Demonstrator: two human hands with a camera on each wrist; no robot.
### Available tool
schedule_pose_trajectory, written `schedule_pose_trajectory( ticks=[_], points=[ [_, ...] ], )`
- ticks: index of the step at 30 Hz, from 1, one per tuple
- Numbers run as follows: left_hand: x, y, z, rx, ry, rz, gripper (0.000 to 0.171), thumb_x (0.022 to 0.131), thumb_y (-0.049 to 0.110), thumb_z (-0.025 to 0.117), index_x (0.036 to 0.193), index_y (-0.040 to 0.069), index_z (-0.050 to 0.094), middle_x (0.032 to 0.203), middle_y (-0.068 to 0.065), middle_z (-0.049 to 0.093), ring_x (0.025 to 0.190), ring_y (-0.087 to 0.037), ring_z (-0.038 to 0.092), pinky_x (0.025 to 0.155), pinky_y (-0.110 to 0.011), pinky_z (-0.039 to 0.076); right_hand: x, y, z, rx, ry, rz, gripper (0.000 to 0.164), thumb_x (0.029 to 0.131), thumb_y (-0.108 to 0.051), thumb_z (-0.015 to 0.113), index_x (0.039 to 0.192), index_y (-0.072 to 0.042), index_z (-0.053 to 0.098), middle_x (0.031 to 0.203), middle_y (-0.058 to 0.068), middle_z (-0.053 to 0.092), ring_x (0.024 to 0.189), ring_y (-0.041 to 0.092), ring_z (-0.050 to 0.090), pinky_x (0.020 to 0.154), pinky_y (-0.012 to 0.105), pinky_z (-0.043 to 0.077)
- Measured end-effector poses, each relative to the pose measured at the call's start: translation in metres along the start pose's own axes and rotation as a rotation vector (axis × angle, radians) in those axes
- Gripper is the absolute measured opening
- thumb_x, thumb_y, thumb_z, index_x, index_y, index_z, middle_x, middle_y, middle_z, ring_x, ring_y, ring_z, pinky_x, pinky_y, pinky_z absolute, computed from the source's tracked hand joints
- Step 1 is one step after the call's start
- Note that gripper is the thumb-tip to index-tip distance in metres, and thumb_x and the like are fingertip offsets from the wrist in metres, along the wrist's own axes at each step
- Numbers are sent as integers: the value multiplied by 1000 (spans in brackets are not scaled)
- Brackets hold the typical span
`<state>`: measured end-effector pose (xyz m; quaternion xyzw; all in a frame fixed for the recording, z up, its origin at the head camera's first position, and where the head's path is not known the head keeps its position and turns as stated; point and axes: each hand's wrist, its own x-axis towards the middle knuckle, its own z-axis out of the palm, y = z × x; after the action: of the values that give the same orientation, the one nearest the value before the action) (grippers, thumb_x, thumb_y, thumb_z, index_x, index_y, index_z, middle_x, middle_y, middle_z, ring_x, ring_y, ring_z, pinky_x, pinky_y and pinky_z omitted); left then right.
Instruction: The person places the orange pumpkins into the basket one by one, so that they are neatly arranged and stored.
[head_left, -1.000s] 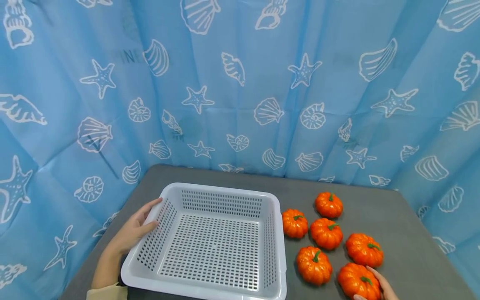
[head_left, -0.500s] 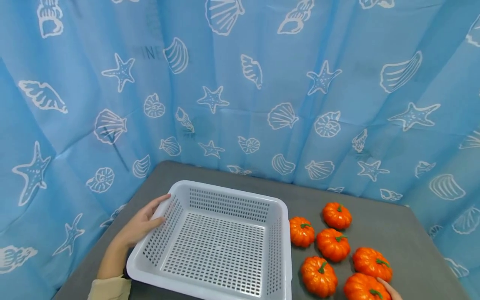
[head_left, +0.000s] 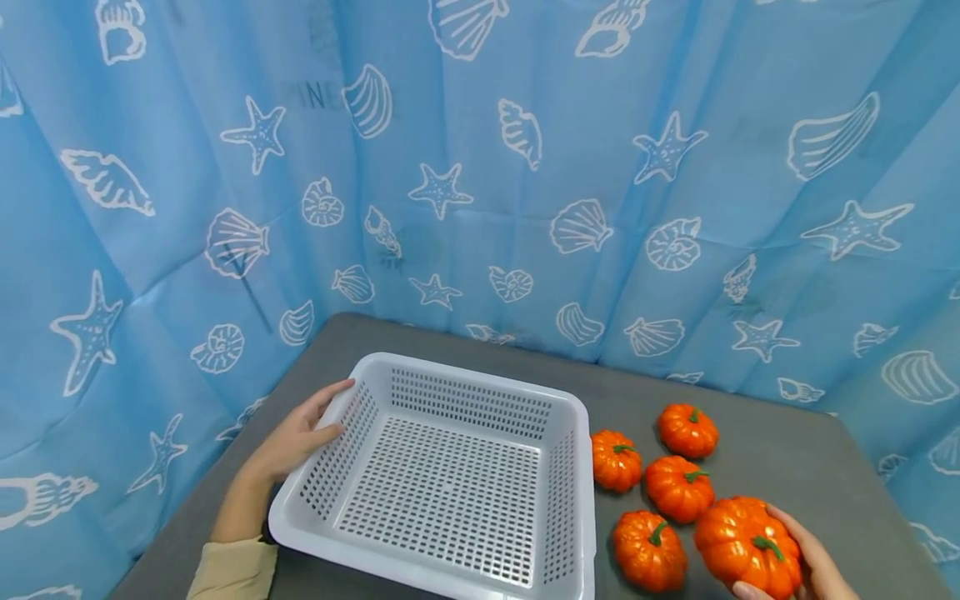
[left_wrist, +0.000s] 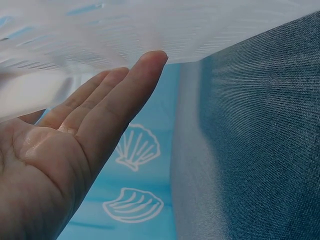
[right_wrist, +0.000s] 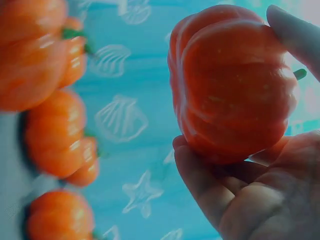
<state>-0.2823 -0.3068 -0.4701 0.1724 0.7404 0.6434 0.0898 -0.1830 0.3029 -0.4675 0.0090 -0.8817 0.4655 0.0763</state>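
My left hand (head_left: 300,437) holds the left rim of a white perforated plastic basket (head_left: 581,467), thumb over the rim. In the left wrist view, the fingers of the left hand (left_wrist: 85,120) run fairly straight up against the basket's (left_wrist: 165,35) outer side. My right hand (head_left: 817,562) grips a small orange pumpkin (head_left: 738,537) with a green stem, to the right of the basket. Close up in the right wrist view, the pumpkin (right_wrist: 230,85) sits between the thumb and fingers of the right hand (right_wrist: 260,195), away from the other pumpkins.
Several more pumpkins lie on the grey table (head_left: 795,467): one against the basket (head_left: 617,461), one farther back (head_left: 687,431), one in the middle (head_left: 678,489) and one nearer me (head_left: 649,550). A blue seashell-print curtain (head_left: 480,208) hangs behind and at both sides.
My right hand has lifted the pumpkin from the table; it now covers the spot where another pumpkin lay behind it. The head view has shifted; my left hand stays on the basket rim.
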Motion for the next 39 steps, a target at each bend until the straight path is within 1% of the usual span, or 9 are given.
schedule_pose_trajectory(
  ticks=[2, 4, 7, 10, 13, 20, 24, 30, 39],
  points=[
    [0, 1, 1, 4, 3, -4, 66, 98, 6, 47, 152, 11, 9, 142, -36, 25, 107, -50, 55, 68, -51, 58, 0, -14, 4, -90, 27, 6, 88, 84, -2, 69, 146, -38, 18, 112, -31, 31, 88, -20, 45, 61, 17, 53],
    [1, 2, 2, 6, 7, -11, 66, 98, 6, 47, 152, 12, 9, 142, -35, 26, 108, -50, 54, 69, -51, 58, 5, -24, 3, -71, -45, 15, 87, 86, -6, 67, 151, -29, 13, 120, -24, 31, 92, -19, 46, 64, 18, 54],
    [1, 2, 3, 6, 19, -20, 66, 98, 6, 47, 152, 13, 10, 141, -34, 27, 108, -51, 54, 70, -51, 58, 12, -46, 1, -82, -135, 46, 86, 88, -14, 67, 151, -29, 10, 128, -9, 32, 93, -18, 45, 66, 22, 55],
    [1, 2, 4, 6, 29, -24, 66, 97, 5, 47, 152, 14, 11, 141, -33, 28, 108, -51, 54, 70, -51, 58, 18, -76, 4, -98, -180, -3, 86, 88, -15, 67, 152, -25, 10, 135, 10, 33, 93, -17, 46, 65, 23, 55],
    [1, 2, 4, 5, 35, -28, 66, 97, 5, 48, 152, 15, 12, 142, -33, 28, 109, -51, 54, 70, -51, 58, 25, -103, 7, -103, -220, -59, 84, 89, -15, 66, 152, -23, 11, 140, 21, 31, 94, -15, 46, 65, 22, 55],
    [1, 1, 3, 2, 18, -18, 66, 97, 4, 47, 152, 15, 11, 143, -32, 27, 109, -50, 54, 70, -51, 58, 42, -150, 25, -21, -293, -234, 83, 85, -11, 70, 149, -28, 21, 142, 14, 35, 103, -7, 50, 72, 22, 55],
    [1, 0, 1, 2, 10, -13, 66, 97, 3, 46, 152, 13, 10, 142, -33, 28, 107, -48, 56, 70, -51, 58, 53, -169, 38, 72, -348, -264, 79, 86, -11, 69, 148, -29, 24, 136, 12, 40, 103, 3, 54, 74, 25, 55],
    [0, 1, 2, -1, 12, -14, 66, 97, 3, 47, 152, 11, 11, 140, -36, 28, 106, -47, 57, 69, -51, 58, 80, -187, 55, 208, -442, -354, 73, 87, -5, 65, 147, -14, 25, 137, 16, 39, 110, 6, 54, 84, 24, 54],
    [1, 2, 3, 9, 21, 0, 66, 97, 5, 48, 152, 10, 12, 143, -35, 25, 108, -50, 54, 70, -52, 57, 120, -225, 87, 272, -556, -316, 76, 85, -15, 69, 147, -9, 25, 138, 16, 40, 120, 32, 47, 90, 30, 51]
  ],
)
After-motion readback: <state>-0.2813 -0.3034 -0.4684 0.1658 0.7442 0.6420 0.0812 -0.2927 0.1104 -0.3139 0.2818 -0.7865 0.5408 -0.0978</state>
